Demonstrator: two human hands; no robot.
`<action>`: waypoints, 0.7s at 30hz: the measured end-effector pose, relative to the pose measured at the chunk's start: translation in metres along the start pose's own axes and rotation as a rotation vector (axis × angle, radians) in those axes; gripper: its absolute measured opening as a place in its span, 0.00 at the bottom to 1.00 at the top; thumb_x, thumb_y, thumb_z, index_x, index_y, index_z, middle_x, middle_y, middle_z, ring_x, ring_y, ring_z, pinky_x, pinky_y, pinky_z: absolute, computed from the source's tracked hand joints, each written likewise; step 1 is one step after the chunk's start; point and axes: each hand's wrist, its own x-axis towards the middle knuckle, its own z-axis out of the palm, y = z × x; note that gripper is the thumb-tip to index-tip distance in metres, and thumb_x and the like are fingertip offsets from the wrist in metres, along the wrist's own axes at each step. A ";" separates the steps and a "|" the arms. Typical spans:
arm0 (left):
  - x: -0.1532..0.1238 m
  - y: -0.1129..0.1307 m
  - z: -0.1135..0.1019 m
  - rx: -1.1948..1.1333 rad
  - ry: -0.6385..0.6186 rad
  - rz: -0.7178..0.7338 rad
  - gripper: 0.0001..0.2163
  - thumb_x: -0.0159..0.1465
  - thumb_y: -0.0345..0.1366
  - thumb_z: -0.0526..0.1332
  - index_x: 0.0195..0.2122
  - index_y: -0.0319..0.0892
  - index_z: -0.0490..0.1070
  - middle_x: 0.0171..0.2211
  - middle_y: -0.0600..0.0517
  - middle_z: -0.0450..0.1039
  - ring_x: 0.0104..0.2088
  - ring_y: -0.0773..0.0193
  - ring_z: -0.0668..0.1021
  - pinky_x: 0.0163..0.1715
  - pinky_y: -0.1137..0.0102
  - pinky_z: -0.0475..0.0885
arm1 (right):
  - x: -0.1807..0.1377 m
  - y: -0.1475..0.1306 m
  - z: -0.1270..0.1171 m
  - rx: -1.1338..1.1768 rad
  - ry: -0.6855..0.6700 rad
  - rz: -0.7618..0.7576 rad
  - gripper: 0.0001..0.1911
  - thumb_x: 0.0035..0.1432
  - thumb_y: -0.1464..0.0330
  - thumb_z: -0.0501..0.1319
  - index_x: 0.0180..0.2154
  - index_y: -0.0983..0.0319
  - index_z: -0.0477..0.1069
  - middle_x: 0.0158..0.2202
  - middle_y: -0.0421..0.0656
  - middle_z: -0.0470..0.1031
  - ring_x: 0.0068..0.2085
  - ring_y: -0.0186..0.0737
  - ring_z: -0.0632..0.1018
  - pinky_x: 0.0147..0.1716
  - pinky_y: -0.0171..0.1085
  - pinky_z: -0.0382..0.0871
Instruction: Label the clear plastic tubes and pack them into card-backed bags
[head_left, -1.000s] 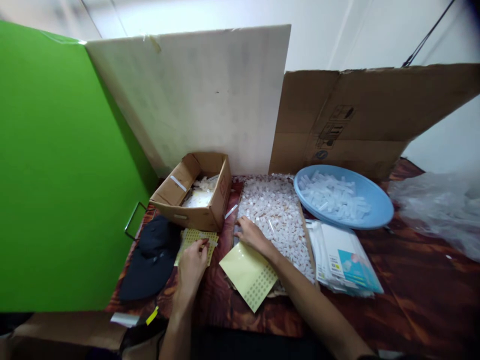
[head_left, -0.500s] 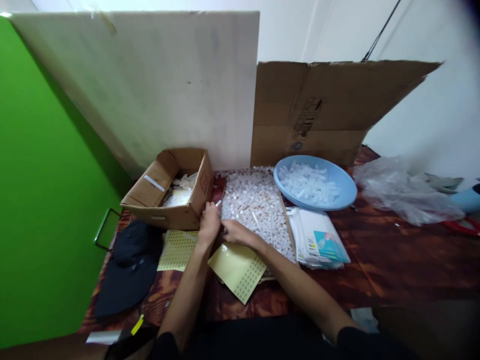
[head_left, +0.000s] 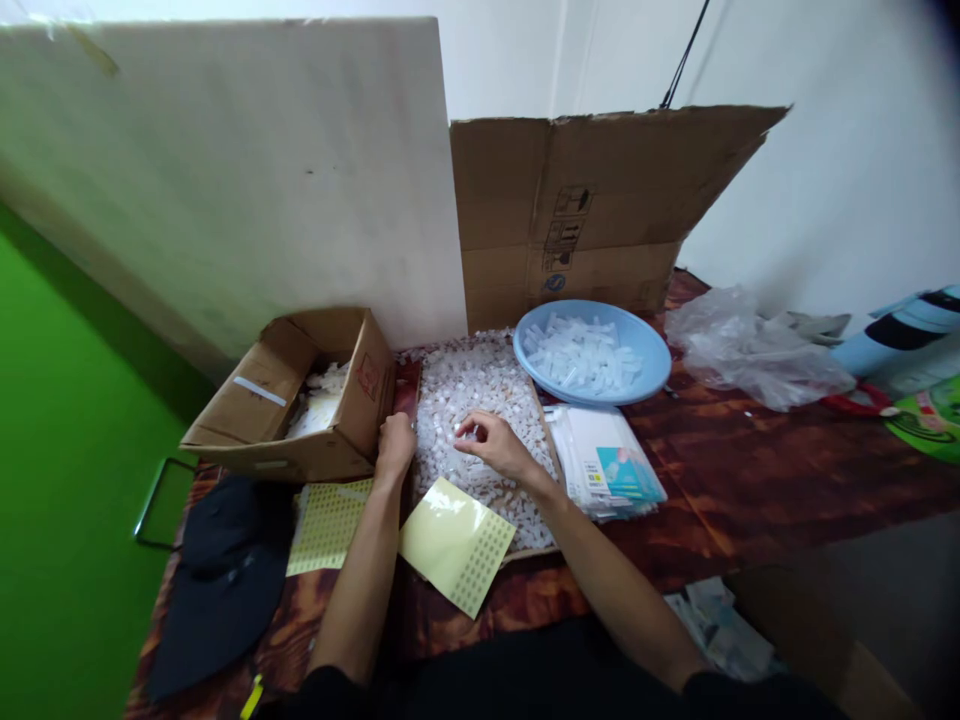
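My left hand (head_left: 395,447) is closed between the cardboard box (head_left: 300,463) and the tray of small white pieces (head_left: 480,385); what its fingers hold, if anything, is hidden. Over the middle of those pieces, my right hand (head_left: 495,445) has thumb and forefinger in a pinch, and anything between the tips is too small to name. A yellow sticker sheet (head_left: 454,540) with rows of small round dots lies across the tray's near end, below my right hand. Partly behind my left forearm lies a second dotted yellow sheet (head_left: 328,525).
A blue basin (head_left: 652,385) of translucent white tubes stands behind a stack of printed packets (head_left: 611,465). A black cap (head_left: 217,590) lies at the left by a green panel (head_left: 60,500). Clear plastic bags (head_left: 757,350) and a blue bottle (head_left: 900,330) are at the right.
My hands have moved apart: the right from beside the left to over the white pieces. The small white strip at my left fingertips no longer shows. The view has swung right.
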 end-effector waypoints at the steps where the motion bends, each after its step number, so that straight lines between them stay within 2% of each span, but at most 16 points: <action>1: 0.000 0.000 0.001 0.005 0.001 0.007 0.15 0.68 0.40 0.65 0.52 0.37 0.73 0.49 0.43 0.75 0.49 0.53 0.79 0.46 0.59 0.78 | -0.009 0.000 -0.003 0.014 0.015 0.013 0.05 0.53 0.69 0.70 0.34 0.61 0.77 0.34 0.39 0.74 0.33 0.36 0.69 0.36 0.35 0.64; 6: -0.003 -0.002 0.003 0.019 0.023 0.030 0.15 0.69 0.40 0.64 0.53 0.38 0.72 0.50 0.43 0.75 0.49 0.54 0.79 0.47 0.58 0.78 | -0.055 0.005 -0.003 0.105 0.058 0.103 0.07 0.54 0.65 0.70 0.33 0.60 0.77 0.33 0.38 0.72 0.30 0.35 0.68 0.33 0.35 0.63; 10: -0.009 -0.001 -0.002 -0.011 0.025 0.058 0.12 0.68 0.40 0.65 0.48 0.38 0.74 0.44 0.45 0.77 0.45 0.57 0.81 0.43 0.62 0.78 | -0.086 0.014 -0.003 0.186 0.068 0.165 0.09 0.56 0.62 0.70 0.33 0.60 0.76 0.32 0.39 0.73 0.31 0.36 0.70 0.33 0.36 0.64; 12: -0.019 0.002 -0.010 -0.034 0.072 0.085 0.09 0.70 0.37 0.62 0.44 0.36 0.75 0.41 0.43 0.78 0.42 0.56 0.82 0.41 0.65 0.76 | -0.097 0.018 -0.005 0.208 0.079 0.178 0.09 0.57 0.61 0.69 0.33 0.60 0.76 0.32 0.39 0.73 0.33 0.39 0.72 0.35 0.36 0.65; 15: -0.044 0.007 -0.039 -0.072 0.191 0.151 0.11 0.73 0.35 0.55 0.42 0.35 0.74 0.41 0.38 0.77 0.41 0.55 0.82 0.41 0.67 0.74 | -0.107 0.022 -0.008 0.247 0.090 0.192 0.09 0.57 0.61 0.69 0.33 0.59 0.76 0.35 0.41 0.73 0.38 0.42 0.75 0.37 0.38 0.67; 18: -0.069 0.001 -0.087 -0.127 0.352 0.230 0.12 0.73 0.40 0.52 0.45 0.40 0.73 0.45 0.43 0.77 0.43 0.57 0.80 0.44 0.67 0.74 | -0.111 0.023 -0.011 0.287 0.087 0.201 0.08 0.57 0.61 0.70 0.33 0.59 0.77 0.36 0.42 0.74 0.40 0.44 0.76 0.38 0.38 0.68; 20: -0.075 -0.011 -0.122 -0.178 0.662 0.236 0.13 0.71 0.42 0.55 0.44 0.39 0.73 0.41 0.45 0.78 0.39 0.57 0.80 0.45 0.65 0.74 | -0.109 0.023 -0.013 0.293 0.100 0.200 0.09 0.56 0.61 0.71 0.33 0.59 0.78 0.36 0.42 0.74 0.41 0.44 0.76 0.40 0.39 0.68; 21: -0.074 -0.020 -0.138 -0.167 0.763 0.197 0.13 0.70 0.43 0.56 0.44 0.38 0.74 0.40 0.46 0.78 0.39 0.57 0.79 0.45 0.63 0.75 | -0.108 0.023 -0.014 0.295 0.105 0.201 0.09 0.56 0.60 0.71 0.33 0.59 0.78 0.36 0.42 0.74 0.41 0.44 0.75 0.41 0.39 0.68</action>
